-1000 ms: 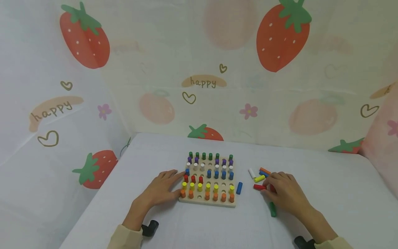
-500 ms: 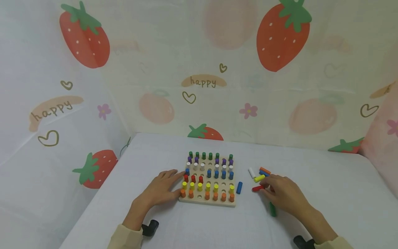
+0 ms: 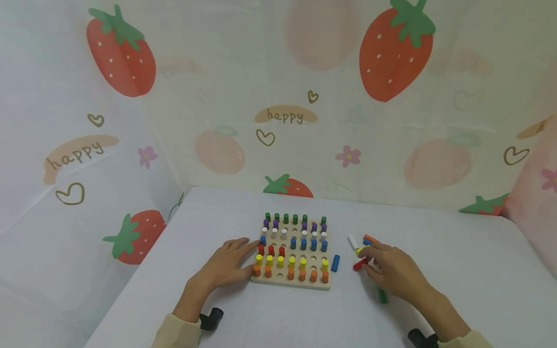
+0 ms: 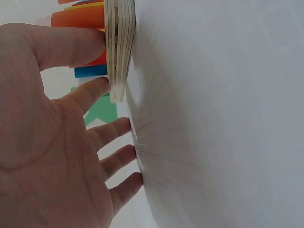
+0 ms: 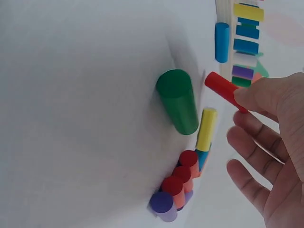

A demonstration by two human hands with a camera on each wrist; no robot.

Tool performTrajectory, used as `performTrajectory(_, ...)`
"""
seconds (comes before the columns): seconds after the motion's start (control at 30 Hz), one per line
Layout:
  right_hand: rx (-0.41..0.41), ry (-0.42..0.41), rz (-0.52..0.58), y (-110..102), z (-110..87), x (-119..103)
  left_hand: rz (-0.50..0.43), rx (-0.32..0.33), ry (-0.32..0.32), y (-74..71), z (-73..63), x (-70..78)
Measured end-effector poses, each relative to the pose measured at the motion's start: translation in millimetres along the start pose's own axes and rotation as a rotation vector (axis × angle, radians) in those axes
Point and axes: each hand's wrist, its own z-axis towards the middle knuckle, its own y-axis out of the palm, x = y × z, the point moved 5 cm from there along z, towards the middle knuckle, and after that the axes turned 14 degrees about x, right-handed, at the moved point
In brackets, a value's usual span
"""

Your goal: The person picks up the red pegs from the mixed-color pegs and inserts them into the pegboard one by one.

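Red peg [image 5: 222,89]: tilted, pinched near one end by right grip [image 3: 393,270], between pegboard [image 3: 287,282] and surface [image 3: 457,256]'s right edge; off-centre hold may let it twist. Left grip [image 3: 228,263]: spread, touching pegboard's left edge.

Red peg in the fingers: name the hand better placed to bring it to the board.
Right, likely: the right hand pinches the red peg; the left hand touches the board at its left edge.
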Motion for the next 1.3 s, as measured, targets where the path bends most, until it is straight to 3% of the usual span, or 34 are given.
performTrajectory(0.47,0.015,-0.062,-0.010,2.9,2.9,-11.7,0.003,0.003,0.005,-0.1,-0.3,0.8)
performTrajectory(0.87,0.006,-0.048,0.009,6.2,12.1,-24.4,0.004,0.006,0.007,-0.7,-0.1,0.5)
performTrajectory(1.13,0.057,-0.129,0.034,8.5,19.0,-36.3,0.007,0.010,0.006,-1.1,0.1,0.0)
performTrajectory(1.3,0.050,-0.135,0.052,11.9,23.4,-41.9,0.007,0.009,0.002,-1.5,0.0,0.8)
